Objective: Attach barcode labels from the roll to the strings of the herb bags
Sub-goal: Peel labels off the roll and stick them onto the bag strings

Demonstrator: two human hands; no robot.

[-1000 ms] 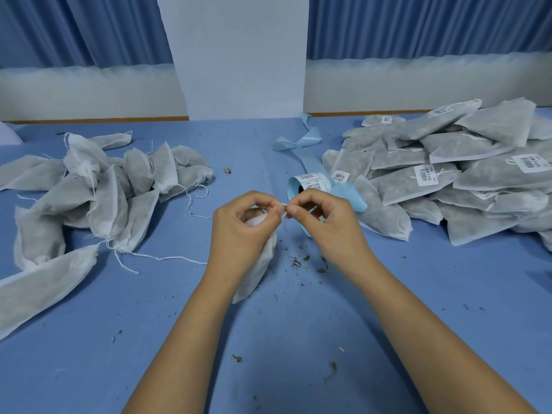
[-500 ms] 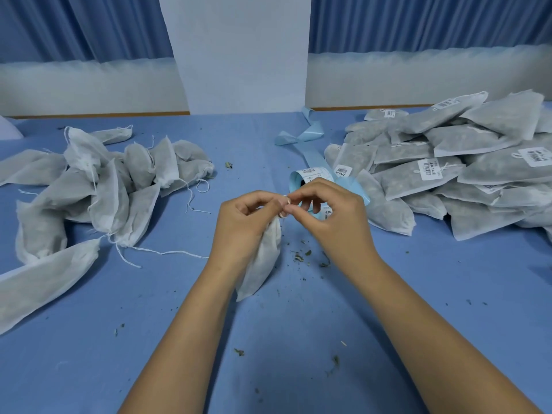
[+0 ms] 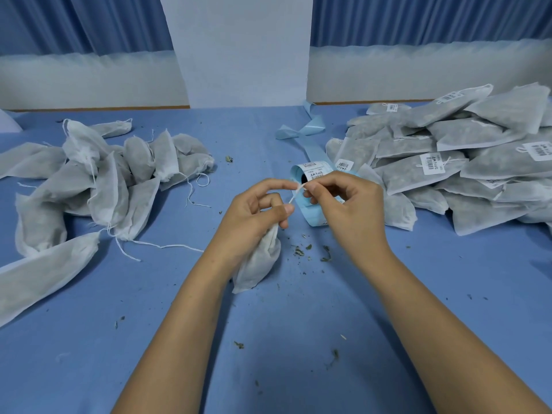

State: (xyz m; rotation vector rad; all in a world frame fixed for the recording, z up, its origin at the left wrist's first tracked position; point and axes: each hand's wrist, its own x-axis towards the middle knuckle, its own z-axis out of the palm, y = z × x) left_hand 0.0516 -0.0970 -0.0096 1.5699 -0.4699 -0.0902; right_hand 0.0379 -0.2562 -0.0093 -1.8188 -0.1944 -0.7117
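Observation:
My left hand (image 3: pixel 254 218) grips the neck of a white herb bag (image 3: pixel 259 265), whose body hangs down onto the blue table. A white string (image 3: pixel 294 196) runs up from that hand to my right hand (image 3: pixel 346 206), which pinches its end between thumb and forefinger. Just behind my fingers lies the label roll (image 3: pixel 312 174), light blue backing with white barcode labels. Its loose blue backing strip (image 3: pixel 310 128) trails toward the back of the table.
A heap of unlabelled bags (image 3: pixel 98 180) with loose strings lies at the left. A larger heap of bags with barcode labels (image 3: pixel 454 162) fills the right. Herb crumbs (image 3: pixel 310 252) are scattered over the blue table (image 3: pixel 298 339) between my arms.
My hands have drawn apart slightly, so a short length of string now shows taut between them. The bag has sunk lower below my left hand.

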